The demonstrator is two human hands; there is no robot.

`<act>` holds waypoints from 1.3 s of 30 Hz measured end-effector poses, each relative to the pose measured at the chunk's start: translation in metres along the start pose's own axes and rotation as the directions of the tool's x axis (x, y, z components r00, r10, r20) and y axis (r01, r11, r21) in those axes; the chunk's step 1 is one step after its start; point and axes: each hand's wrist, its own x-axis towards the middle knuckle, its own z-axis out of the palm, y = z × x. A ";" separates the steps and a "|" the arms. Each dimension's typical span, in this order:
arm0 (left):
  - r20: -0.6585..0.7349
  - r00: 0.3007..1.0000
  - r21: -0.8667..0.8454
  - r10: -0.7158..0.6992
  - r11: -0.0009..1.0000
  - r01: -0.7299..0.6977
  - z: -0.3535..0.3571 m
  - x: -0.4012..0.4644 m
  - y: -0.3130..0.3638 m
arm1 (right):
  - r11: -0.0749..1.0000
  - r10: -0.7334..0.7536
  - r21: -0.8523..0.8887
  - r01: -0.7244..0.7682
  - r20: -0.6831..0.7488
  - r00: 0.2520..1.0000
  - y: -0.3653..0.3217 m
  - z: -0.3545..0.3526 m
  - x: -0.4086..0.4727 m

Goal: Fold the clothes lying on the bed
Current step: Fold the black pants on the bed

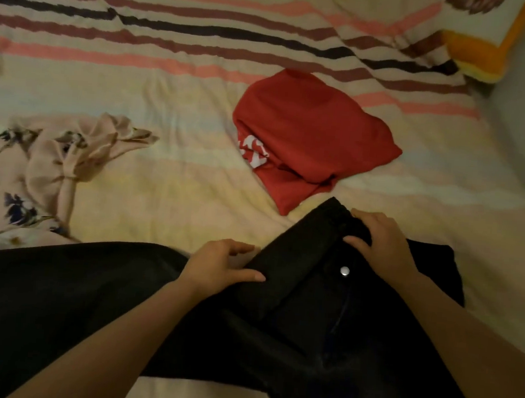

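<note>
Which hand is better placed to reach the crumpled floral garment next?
The left hand, probably. The floral garment lies on the left of the bed, while the right hand grips the black trousers on the far side.

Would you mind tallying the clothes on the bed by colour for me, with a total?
Black: 1, the black trousers, gripped by the left hand and the right hand.
Red: 1, the folded red T-shirt.
Pink floral: 1, the crumpled floral garment.
Total: 3 garments.
</note>
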 end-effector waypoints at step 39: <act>0.231 0.923 -0.131 0.309 0.949 -0.285 0.163 0.180 0.264 | 0.468 0.784 0.696 -0.544 -0.043 0.620 0.240 -0.097 -0.259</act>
